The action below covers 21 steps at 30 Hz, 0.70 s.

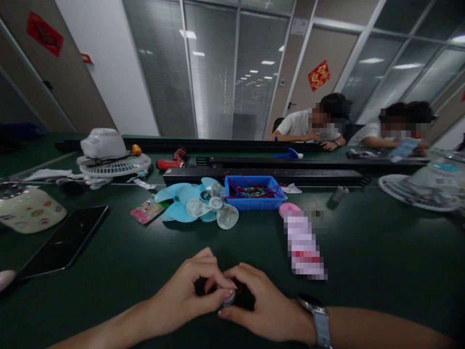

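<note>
My left hand (196, 286) and my right hand (257, 300) meet low in the middle of the view, just above the dark green table. Between them is a small round part (228, 296) with a silvery rim, mostly covered by fingers, so its exact kind is unclear. Thumb and index finger of my left hand pinch it at the rim. Curled fingers of my right hand close around its other side. A watch (316, 315) sits on my right wrist. Beyond the hands lie light blue fan blades (181, 198) with a smaller translucent blade set (227, 215) on them.
A blue bin (256, 201) holds red wires and green boards. Nearby are a pink-and-white pixelated item (303, 242), a small metal cylinder (340, 194), a tablet (65, 242) and a red power tool (170, 164). Fan bodies (103, 144) stand leftward and rightward. Two people (308, 126) sit opposite.
</note>
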Each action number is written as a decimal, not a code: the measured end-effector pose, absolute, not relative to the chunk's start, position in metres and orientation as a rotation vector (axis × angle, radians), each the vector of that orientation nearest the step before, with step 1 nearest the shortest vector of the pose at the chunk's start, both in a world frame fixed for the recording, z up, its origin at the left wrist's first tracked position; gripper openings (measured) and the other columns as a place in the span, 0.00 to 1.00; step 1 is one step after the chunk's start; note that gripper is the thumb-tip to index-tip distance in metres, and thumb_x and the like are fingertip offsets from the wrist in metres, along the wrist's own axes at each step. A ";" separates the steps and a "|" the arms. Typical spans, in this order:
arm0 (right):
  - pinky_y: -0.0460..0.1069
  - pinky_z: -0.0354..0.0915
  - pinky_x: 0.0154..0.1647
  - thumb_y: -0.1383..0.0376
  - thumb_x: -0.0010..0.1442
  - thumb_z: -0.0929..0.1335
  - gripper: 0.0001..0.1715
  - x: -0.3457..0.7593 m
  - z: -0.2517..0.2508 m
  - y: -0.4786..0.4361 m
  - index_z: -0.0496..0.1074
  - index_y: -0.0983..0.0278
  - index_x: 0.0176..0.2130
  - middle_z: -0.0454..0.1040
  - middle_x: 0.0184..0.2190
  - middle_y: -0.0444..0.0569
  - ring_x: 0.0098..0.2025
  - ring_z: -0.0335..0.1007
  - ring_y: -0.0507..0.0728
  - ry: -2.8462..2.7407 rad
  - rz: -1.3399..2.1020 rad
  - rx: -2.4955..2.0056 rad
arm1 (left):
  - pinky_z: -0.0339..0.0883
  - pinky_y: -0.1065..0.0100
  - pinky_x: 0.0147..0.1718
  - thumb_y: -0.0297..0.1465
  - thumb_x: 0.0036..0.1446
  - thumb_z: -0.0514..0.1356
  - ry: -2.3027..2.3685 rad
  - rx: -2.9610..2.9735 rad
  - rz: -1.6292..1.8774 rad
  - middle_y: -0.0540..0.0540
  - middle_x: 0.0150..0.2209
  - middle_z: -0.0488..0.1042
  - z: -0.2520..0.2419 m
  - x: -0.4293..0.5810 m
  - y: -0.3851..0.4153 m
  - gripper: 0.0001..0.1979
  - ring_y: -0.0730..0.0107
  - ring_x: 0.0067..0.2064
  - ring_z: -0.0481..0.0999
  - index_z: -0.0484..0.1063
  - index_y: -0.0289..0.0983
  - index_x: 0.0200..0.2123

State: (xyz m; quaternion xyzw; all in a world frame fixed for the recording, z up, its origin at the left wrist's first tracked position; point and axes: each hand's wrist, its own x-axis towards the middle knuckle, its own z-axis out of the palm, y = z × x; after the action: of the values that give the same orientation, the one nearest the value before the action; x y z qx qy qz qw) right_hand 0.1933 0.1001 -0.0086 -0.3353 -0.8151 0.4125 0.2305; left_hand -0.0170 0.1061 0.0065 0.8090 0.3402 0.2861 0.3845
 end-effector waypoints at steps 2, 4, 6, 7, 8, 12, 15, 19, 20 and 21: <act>0.51 0.63 0.44 0.57 0.58 0.73 0.20 0.194 -0.009 0.099 0.71 0.61 0.48 0.74 0.41 0.47 0.42 0.68 0.56 -2.240 1.129 -0.913 | 0.59 0.68 0.33 0.34 0.60 0.62 0.886 2.058 0.745 0.51 0.24 0.66 0.004 -0.017 0.106 0.08 0.69 0.33 0.66 0.80 0.39 0.33; 0.51 0.63 0.44 0.57 0.58 0.72 0.20 0.194 -0.009 0.099 0.71 0.61 0.48 0.75 0.41 0.47 0.42 0.68 0.55 -2.231 1.129 -0.905 | 0.59 0.68 0.33 0.36 0.59 0.64 0.880 2.052 0.778 0.50 0.25 0.67 0.003 -0.017 0.106 0.08 0.68 0.33 0.66 0.80 0.39 0.33; 0.50 0.63 0.43 0.58 0.58 0.72 0.19 0.194 -0.009 0.099 0.71 0.61 0.48 0.75 0.41 0.47 0.41 0.68 0.55 -2.219 1.131 -0.893 | 0.59 0.67 0.33 0.37 0.57 0.65 0.870 2.038 0.811 0.50 0.25 0.66 0.002 -0.017 0.106 0.08 0.67 0.34 0.66 0.80 0.39 0.34; 0.50 0.63 0.43 0.58 0.58 0.72 0.19 0.194 -0.009 0.099 0.70 0.61 0.47 0.75 0.41 0.46 0.41 0.68 0.55 -2.214 1.132 -0.889 | 0.59 0.67 0.33 0.37 0.57 0.65 0.871 2.030 0.815 0.50 0.25 0.66 0.002 -0.016 0.106 0.08 0.67 0.34 0.67 0.80 0.39 0.34; 0.50 0.63 0.43 0.58 0.58 0.72 0.19 0.194 -0.009 0.099 0.70 0.61 0.47 0.74 0.41 0.46 0.41 0.68 0.55 -2.213 1.132 -0.889 | 0.59 0.67 0.33 0.37 0.58 0.65 0.874 2.022 0.807 0.50 0.25 0.67 0.003 -0.016 0.106 0.08 0.67 0.34 0.67 0.80 0.39 0.33; 0.50 0.63 0.41 0.57 0.57 0.73 0.19 0.193 -0.010 0.099 0.71 0.62 0.45 0.74 0.39 0.47 0.40 0.67 0.55 -2.233 1.118 -0.924 | 0.61 0.67 0.36 0.33 0.63 0.60 0.842 2.045 0.708 0.49 0.28 0.71 0.010 -0.017 0.105 0.08 0.67 0.36 0.67 0.80 0.42 0.37; 0.51 0.63 0.42 0.57 0.57 0.73 0.18 0.193 -0.010 0.099 0.71 0.62 0.44 0.74 0.39 0.47 0.41 0.67 0.56 -2.245 1.110 -0.926 | 0.61 0.67 0.38 0.32 0.64 0.59 0.806 2.090 0.647 0.48 0.31 0.73 0.013 -0.019 0.105 0.10 0.66 0.38 0.67 0.79 0.45 0.45; 0.51 0.62 0.43 0.57 0.57 0.73 0.17 0.193 -0.010 0.099 0.71 0.62 0.44 0.74 0.41 0.47 0.41 0.67 0.55 -2.243 1.110 -0.912 | 0.62 0.67 0.38 0.31 0.65 0.58 0.803 2.098 0.630 0.48 0.32 0.71 0.012 -0.020 0.106 0.12 0.66 0.40 0.67 0.78 0.47 0.48; 0.51 0.62 0.43 0.57 0.57 0.73 0.17 0.192 -0.010 0.099 0.71 0.62 0.44 0.74 0.41 0.46 0.41 0.67 0.55 -2.242 1.109 -0.911 | 0.61 0.67 0.38 0.31 0.65 0.58 0.807 2.095 0.642 0.48 0.32 0.71 0.011 -0.019 0.106 0.12 0.66 0.39 0.67 0.78 0.46 0.48; 0.51 0.62 0.43 0.58 0.57 0.73 0.17 0.192 -0.010 0.099 0.71 0.62 0.44 0.74 0.41 0.46 0.41 0.67 0.55 -2.241 1.110 -0.910 | 0.61 0.67 0.37 0.31 0.64 0.58 0.810 2.091 0.661 0.48 0.31 0.71 0.010 -0.019 0.106 0.11 0.66 0.39 0.67 0.78 0.46 0.47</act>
State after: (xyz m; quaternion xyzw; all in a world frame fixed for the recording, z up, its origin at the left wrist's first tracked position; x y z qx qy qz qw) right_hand 0.1920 0.0990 -0.0097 -0.3321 -0.8179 0.4052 0.2379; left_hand -0.0186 0.1059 0.0097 0.8232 0.3189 0.2604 0.3910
